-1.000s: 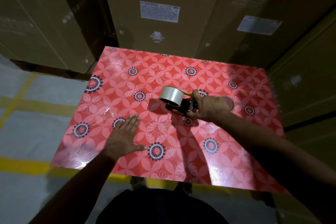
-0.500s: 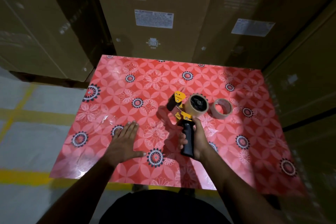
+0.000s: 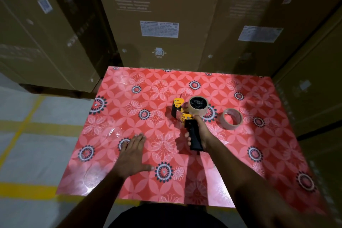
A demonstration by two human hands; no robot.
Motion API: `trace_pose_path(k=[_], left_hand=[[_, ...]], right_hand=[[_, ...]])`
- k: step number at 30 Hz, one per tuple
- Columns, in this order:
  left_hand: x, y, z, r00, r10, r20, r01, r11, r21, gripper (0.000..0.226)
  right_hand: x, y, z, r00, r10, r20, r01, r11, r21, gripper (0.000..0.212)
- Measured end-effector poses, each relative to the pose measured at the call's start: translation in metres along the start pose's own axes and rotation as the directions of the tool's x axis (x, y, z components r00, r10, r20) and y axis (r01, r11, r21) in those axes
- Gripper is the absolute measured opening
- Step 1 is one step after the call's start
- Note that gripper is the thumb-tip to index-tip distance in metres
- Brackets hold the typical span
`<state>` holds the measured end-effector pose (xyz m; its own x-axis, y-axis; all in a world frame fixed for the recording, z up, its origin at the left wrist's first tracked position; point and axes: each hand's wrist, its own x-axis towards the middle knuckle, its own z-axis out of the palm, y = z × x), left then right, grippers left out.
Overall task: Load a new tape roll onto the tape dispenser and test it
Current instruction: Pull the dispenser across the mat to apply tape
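Observation:
A black and yellow tape dispenser (image 3: 187,116) lies over the middle of the red flowered table (image 3: 129,98). A roll of clear tape (image 3: 198,105) sits on its hub. My right hand (image 3: 200,132) is closed around the black handle. To the right of the dispenser, a thin, nearly used-up tape roll (image 3: 232,119) lies flat on the table, apart from it. My left hand (image 3: 132,155) rests flat on the table at the near left, fingers spread, holding nothing.
Tall brown cardboard boxes (image 3: 159,15) stand close behind the table and along its right side (image 3: 314,89). Grey floor with yellow lines (image 3: 27,126) lies to the left. My dark clothing (image 3: 166,216) shows at the near edge.
My right hand turned the dispenser from lying sideways to handle-toward-me, then held it there. The thin roll came into view on the right. My left hand stayed flat.

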<state>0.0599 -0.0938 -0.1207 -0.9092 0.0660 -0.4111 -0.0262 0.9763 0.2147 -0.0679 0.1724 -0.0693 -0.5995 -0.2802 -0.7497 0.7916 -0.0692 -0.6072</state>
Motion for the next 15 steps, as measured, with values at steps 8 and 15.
trace_pose_path(k=[8, 15], left_hand=[[0.001, 0.009, -0.007, 0.999, -0.043, -0.001, 0.043, 0.999, 0.002, 0.131], [0.000, 0.017, -0.012, 0.998, -0.065, 0.013, 0.065, 0.998, 0.004, 0.131]], right_hand=[[0.023, 0.011, -0.013, 1.000, -0.006, 0.013, 0.007, 0.999, -0.032, 0.077], [0.008, 0.028, -0.021, 0.982, -0.137, -0.126, 0.112, 0.976, -0.185, 0.033]])
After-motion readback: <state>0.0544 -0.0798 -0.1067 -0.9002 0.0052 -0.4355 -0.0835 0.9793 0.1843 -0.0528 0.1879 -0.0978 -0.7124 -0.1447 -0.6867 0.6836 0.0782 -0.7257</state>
